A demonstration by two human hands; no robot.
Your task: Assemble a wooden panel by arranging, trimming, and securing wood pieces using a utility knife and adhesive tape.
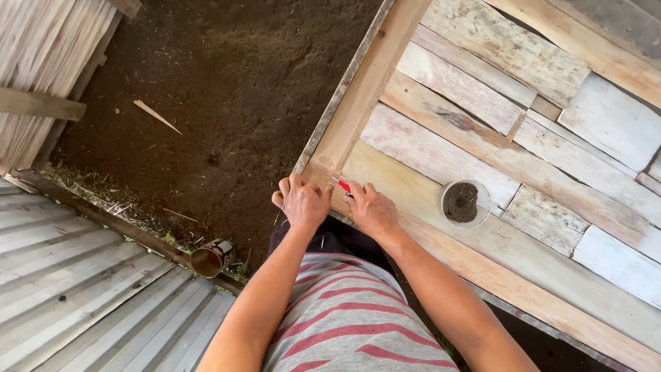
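A wooden frame [372, 76] of pale timber lies flat, with its near corner right in front of me. My left hand [301, 202] presses down on that corner, fingers curled over the edge. My right hand [370, 209] rests beside it on the frame and grips a small red tool [342, 184], of which only the red tip shows. Inside the frame are several weathered planks [482, 103] laid edge to edge.
A small round white container [464, 203] with dark contents sits on the planks to the right of my hands. Bare brown soil [227, 89] lies to the left of the frame. A tin can [211, 257] lies by corrugated metal sheets [76, 289].
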